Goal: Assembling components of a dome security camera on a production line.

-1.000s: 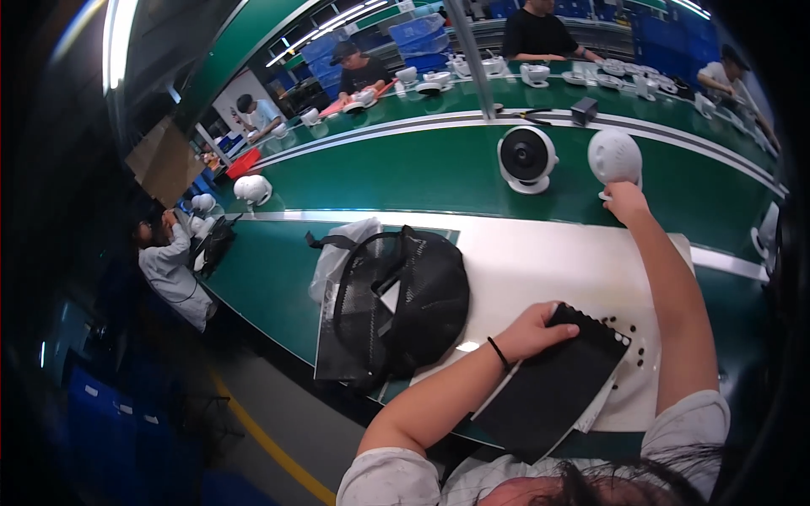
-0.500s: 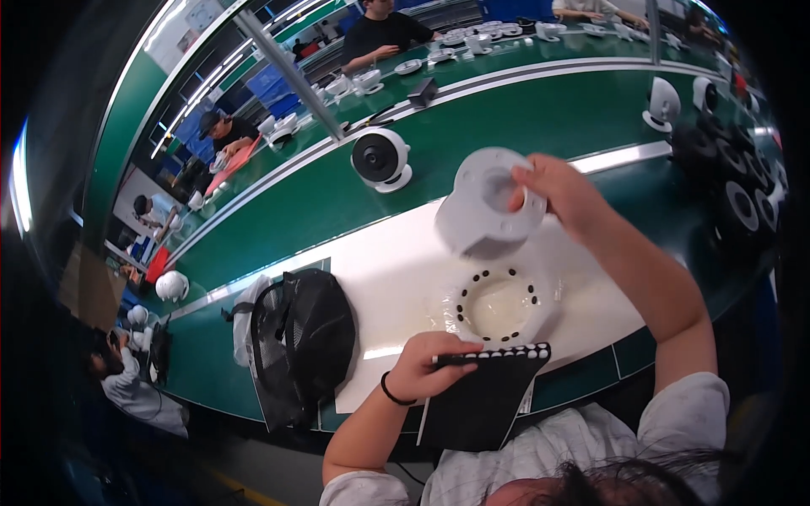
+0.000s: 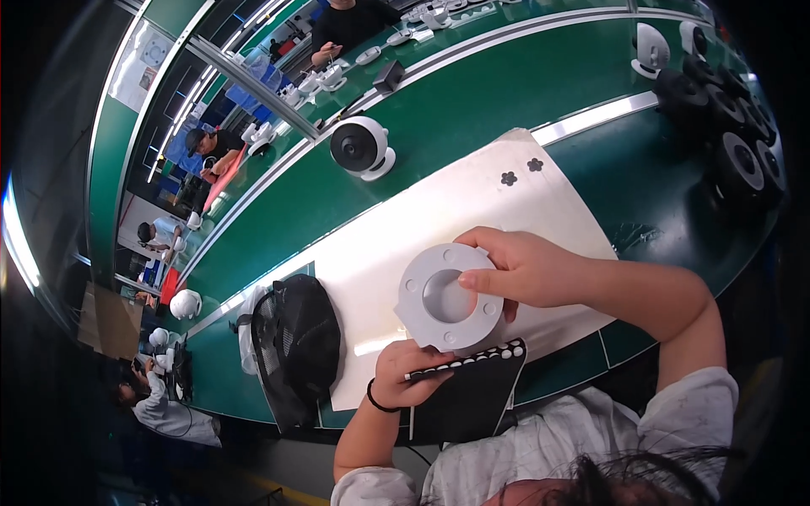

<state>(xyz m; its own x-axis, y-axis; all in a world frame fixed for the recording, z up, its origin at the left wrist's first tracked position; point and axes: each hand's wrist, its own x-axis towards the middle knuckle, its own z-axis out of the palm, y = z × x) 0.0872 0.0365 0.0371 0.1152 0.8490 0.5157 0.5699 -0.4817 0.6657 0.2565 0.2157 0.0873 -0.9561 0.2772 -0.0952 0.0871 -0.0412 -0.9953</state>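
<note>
From my far end of the feed I count 1 right hand (image 3: 519,270), 1 left hand (image 3: 403,371), 1 white ring-shaped base (image 3: 422,308) with 4 round spots (image 3: 448,337), 1 black sheet (image 3: 464,403) at 5 o'clock, 2 flower-shaped pieces (image 3: 509,179) at 2, 1 white-and-black device (image 3: 361,147) at 11, 1 mesh bag (image 3: 308,337) at 8.

Your right hand (image 3: 525,266) holds a white ring-shaped fan base (image 3: 413,299) just beside the white-dotted black sheet (image 3: 462,403) pinched in your left hand (image 3: 400,374).
</note>
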